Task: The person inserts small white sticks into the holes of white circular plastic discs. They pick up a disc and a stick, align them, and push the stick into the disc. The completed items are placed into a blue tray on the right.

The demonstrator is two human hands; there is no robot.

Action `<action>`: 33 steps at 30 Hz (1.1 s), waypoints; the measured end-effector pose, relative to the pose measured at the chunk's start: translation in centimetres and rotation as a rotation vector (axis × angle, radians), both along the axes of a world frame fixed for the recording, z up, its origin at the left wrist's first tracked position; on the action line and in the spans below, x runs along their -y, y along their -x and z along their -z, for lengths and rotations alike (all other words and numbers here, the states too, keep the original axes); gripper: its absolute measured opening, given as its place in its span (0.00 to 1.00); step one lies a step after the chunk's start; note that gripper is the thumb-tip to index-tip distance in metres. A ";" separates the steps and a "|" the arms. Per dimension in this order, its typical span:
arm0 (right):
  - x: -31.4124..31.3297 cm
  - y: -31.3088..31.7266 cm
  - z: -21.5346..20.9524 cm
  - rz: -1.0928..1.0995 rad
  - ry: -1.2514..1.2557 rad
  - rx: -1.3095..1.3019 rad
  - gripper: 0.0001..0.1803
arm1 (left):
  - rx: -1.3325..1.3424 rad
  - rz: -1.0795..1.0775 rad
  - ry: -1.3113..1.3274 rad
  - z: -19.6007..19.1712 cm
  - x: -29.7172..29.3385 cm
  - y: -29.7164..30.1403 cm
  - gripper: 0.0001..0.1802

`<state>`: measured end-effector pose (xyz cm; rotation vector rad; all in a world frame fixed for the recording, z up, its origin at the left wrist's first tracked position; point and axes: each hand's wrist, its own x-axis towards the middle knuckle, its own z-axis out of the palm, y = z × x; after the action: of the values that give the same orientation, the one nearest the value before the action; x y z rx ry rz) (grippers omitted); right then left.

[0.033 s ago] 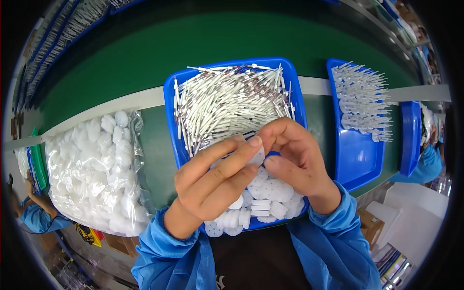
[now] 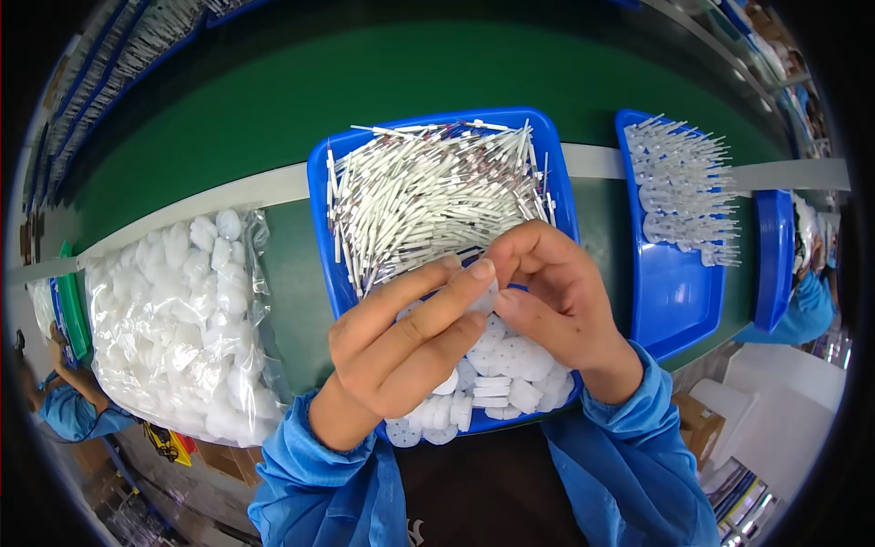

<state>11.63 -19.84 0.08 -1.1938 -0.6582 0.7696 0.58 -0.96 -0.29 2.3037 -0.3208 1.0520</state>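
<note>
My left hand (image 2: 401,337) and my right hand (image 2: 561,305) meet over the near half of a blue tray (image 2: 321,196). Between the left fingers and thumb shows part of a whitish, translucent plastic disc (image 2: 484,299). The right thumb and forefinger pinch close against it; what lies between their tips is hidden. Many thin white sticks with dark ends (image 2: 428,196) fill the tray's far part. Below my hands, white round discs dotted with small holes (image 2: 515,360) lie heaped, some stacked on edge.
A clear bag of white discs (image 2: 173,328) lies to the left. On the right, a blue tray (image 2: 679,314) holds rows of discs with sticks standing out (image 2: 679,191). Beyond it is another blue tray (image 2: 773,260). Blue sleeves of other people (image 2: 807,314) show at both sides.
My right thumb has shifted slightly upward, closer to the forefinger and the disc. Everything else looks the same.
</note>
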 end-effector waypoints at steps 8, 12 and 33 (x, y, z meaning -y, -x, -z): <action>-0.1 0.4 -0.5 0.010 0.033 -0.032 0.20 | -0.033 0.025 0.027 -0.3 0.0 0.3 0.09; 0.4 0.0 -1.7 0.034 0.176 -0.130 0.11 | -0.078 0.098 0.066 -0.6 -0.2 0.7 0.08; -1.4 0.3 -1.5 0.324 0.429 1.060 0.13 | -0.464 0.076 0.954 1.2 -0.5 1.0 0.17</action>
<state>11.32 -18.47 1.61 -2.0578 -1.1412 -0.0754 -0.39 -0.49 -1.46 1.5590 0.2435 0.4322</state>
